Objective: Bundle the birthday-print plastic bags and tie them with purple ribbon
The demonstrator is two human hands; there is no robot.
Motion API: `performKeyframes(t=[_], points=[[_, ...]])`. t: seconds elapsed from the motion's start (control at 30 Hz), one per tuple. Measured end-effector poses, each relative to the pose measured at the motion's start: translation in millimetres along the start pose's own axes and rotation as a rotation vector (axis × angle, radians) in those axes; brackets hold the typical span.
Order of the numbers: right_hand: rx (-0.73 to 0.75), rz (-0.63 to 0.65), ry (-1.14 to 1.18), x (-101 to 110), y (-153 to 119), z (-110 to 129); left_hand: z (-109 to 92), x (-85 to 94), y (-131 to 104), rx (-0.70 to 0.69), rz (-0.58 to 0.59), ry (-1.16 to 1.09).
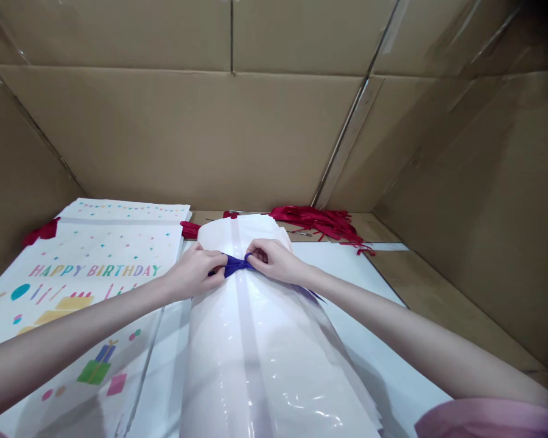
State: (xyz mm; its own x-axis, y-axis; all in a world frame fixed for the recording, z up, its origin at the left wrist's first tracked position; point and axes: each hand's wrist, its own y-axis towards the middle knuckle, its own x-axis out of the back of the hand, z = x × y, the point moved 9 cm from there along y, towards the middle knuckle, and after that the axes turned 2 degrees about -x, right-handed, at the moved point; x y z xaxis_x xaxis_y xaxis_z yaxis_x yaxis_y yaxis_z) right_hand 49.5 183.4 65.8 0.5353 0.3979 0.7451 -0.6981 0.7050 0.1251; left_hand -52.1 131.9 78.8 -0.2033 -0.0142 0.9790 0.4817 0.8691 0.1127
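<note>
Pinching a blue ribbon (235, 264) at the neck of a glossy white plastic bag (256, 353), the left hand (195, 272) and right hand (273, 258) each keep a grip clamped on it; birthday sheets (73, 274) at nine o'clock, red ribbons (322, 220) at one o'clock.

Tall brown cardboard walls (187, 134) are enclosing the worktop (438, 298), with even light falling from above.
</note>
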Motion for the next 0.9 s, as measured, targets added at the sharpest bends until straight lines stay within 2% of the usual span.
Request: performKeyframes(t=[0.2, 0.33, 0.6, 0.8, 0.9], points=[[0.035, 0.016, -0.403, 14, 2, 13, -7, 4.6, 0, -0.119, -0.078, 0.175], [0.068, 0.048, -0.563, 22, -1, 15, -7, 1.8, -1, -0.110, -0.053, 0.206], [0.177, 0.149, -0.473, 12, -8, 15, 1, 2.1, -5, -0.048, 0.003, 0.075], [0.294, 0.179, -0.447, 5, -6, 8, 5, -9.1, 0, -0.155, 0.092, -0.200], [0.310, 0.156, -0.412, 6, -6, -1, 9, -14.6, -1, -0.194, 0.082, -0.251]])
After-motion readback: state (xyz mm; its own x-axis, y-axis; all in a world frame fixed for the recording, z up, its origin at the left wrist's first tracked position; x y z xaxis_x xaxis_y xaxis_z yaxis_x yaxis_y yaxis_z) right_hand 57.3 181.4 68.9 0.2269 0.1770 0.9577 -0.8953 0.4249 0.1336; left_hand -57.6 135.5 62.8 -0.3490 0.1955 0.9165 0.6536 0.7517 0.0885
